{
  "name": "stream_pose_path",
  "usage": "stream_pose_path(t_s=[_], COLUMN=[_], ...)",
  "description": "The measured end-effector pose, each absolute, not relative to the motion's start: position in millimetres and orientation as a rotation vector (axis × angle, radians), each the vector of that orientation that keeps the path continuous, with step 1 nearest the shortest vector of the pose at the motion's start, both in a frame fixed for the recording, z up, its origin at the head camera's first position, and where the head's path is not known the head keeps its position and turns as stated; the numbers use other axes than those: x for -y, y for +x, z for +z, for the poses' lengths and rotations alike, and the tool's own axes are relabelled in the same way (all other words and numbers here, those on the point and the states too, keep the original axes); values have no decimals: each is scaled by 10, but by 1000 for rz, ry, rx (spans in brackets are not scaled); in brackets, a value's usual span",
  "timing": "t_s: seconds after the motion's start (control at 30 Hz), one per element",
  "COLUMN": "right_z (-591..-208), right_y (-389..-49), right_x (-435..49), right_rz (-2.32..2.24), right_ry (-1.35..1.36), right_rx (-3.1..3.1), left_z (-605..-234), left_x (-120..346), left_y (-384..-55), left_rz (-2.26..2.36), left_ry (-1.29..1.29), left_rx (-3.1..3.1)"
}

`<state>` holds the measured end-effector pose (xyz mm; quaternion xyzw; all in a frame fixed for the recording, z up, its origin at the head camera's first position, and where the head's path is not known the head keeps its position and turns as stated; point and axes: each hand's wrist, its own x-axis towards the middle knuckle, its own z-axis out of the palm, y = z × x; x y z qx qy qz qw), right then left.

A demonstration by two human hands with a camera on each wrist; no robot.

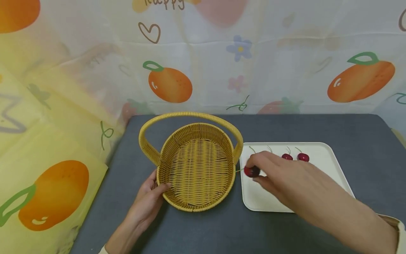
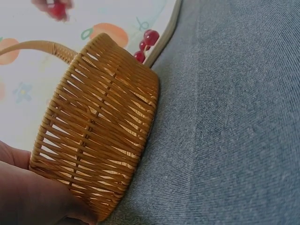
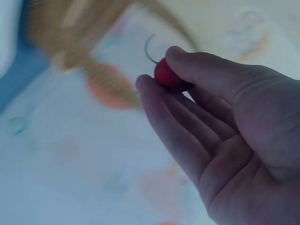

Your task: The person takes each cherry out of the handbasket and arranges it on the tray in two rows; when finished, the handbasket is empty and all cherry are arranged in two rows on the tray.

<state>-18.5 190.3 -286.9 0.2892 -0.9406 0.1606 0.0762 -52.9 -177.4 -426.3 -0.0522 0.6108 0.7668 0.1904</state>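
My right hand pinches a dark red cherry between thumb and fingertips, held over the left edge of the white tray. The cherry's green stem points left toward the basket; the right wrist view shows the same cherry at the fingertips. A yellow-brown woven basket with an arched handle stands left of the tray, its inside bare. At the basket's lower left rim my left hand grips the wall, thumb over the rim. In the left wrist view, fingers hold the basket's side.
More cherries with stems lie along the tray's far side, some partly hidden behind my right hand. Basket and tray stand on a dark grey-blue cloth-covered table. A fruit-printed curtain hangs behind the table and on the left.
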Motion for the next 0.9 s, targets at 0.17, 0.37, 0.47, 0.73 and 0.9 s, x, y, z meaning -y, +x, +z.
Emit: stream_pose_path(t_s=[0.17, 0.37, 0.47, 0.73, 0.9], right_z=[-3146, -3550, -3702, -3981, -4090], right_y=[-180, -176, -196, -258, -304], right_x=[-2393, -2805, -2901, -2975, -2989], right_rz=[439, 364, 353, 240, 144], right_ry=[637, 644, 618, 603, 697], right_rx=[2904, 2771, 2802, 2982, 2973], left_z=[-4248, -4256, -4259, -4261, -4263], left_x=[1764, 1760, 1763, 1760, 1756], left_y=[-531, -528, -528, -533, -532], left_rz=[2156, 2146, 2146, 2141, 2137], left_ry=[-148, -161, -175, -179, -172], left_rx=[-1721, -1727, -1731, -1734, -1732])
